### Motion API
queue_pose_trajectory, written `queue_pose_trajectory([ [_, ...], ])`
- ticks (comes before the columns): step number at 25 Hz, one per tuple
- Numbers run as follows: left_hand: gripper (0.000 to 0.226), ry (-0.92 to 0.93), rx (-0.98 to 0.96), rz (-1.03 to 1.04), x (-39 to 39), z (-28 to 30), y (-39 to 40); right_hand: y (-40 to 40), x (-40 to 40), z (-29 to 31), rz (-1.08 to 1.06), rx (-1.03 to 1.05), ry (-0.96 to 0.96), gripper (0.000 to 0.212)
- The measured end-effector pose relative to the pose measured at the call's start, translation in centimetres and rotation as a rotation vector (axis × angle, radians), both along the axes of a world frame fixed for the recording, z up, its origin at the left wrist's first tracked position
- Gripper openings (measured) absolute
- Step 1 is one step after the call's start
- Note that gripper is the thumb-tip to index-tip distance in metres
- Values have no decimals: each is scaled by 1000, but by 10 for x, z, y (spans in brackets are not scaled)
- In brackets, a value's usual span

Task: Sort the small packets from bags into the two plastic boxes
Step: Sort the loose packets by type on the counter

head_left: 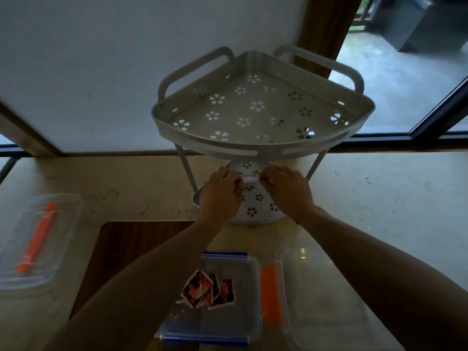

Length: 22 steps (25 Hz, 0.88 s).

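A pale marble-look counter (379,198) lies open to the right. The two-tier white perforated corner rack (260,117) stands at its back edge. Black-and-orange small packets (207,290) lie in the clear blue-clipped plastic box (250,295) nearest the person; the clear orange-clipped plastic box (324,300) sits just to its right. Left hand (220,193) and right hand (286,188) together pinch a small white item (249,179) over the lower shelf.

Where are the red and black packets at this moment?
In the head view, the packets lie inside the blue-clipped box, low in the middle, between the person's forearms and left of the orange-clipped box.

matt metal rack (263,145), clear plastic boxes (253,287)
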State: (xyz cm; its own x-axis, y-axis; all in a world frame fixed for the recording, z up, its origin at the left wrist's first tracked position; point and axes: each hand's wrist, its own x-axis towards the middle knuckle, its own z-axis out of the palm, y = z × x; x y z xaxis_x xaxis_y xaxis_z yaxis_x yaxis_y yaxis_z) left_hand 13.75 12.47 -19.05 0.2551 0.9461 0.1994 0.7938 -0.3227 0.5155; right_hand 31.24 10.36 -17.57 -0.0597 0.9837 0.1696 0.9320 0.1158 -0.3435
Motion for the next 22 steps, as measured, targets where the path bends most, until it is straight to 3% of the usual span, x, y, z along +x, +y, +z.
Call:
queue_pose_trajectory([
  [14,3,-162,78,24,-55,105,-114,-113,-56,121,19,41,-37,14],
  [22,8,-164,-10,-166,-82,124,-192,-209,-68,148,63,-129,2,8],
])
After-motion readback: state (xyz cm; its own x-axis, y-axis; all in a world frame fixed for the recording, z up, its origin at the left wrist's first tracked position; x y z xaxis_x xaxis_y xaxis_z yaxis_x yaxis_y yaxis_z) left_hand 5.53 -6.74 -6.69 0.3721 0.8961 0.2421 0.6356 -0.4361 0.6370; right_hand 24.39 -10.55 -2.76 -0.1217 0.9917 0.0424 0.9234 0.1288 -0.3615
